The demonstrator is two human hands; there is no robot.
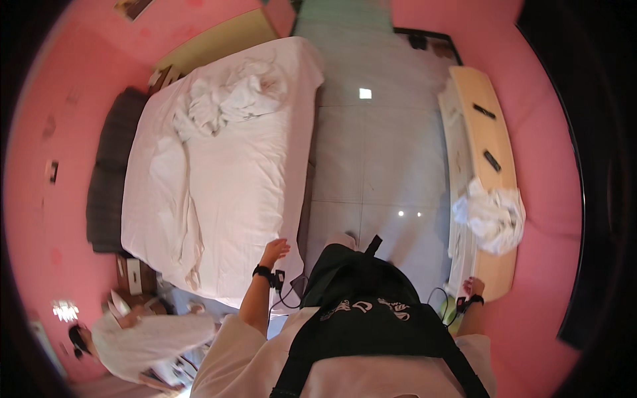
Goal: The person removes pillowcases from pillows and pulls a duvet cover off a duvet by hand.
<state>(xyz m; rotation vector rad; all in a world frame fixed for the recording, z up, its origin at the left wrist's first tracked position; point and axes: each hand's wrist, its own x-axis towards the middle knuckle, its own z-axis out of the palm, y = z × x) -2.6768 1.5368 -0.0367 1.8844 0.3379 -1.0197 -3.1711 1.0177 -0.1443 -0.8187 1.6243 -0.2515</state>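
My left hand point(274, 253) is over the near right edge of the bed point(232, 172), its fingers loosely stretched and nothing in them. Beside the near end of a long pale wooden cabinet point(497, 275) is my right hand point(473, 286), small in view, its fingers loosely apart and seemingly holding nothing. A white sheet covers the bed, and a rumpled heap of white bedding point(239, 93) lies toward its far end. On the cabinet, ahead of my right hand, sits a crumpled white cloth bundle point(492, 215). Both my wrists wear black bands with cables.
Another person point(146, 338) in white stands at the lower left, near a dark bedside table point(136, 275). Two black remote controls point(492, 160) lie on the cabinet. Grey tiled floor point(378, 152) runs between bed and cabinet. A dark headboard point(111, 172) lines the left wall.
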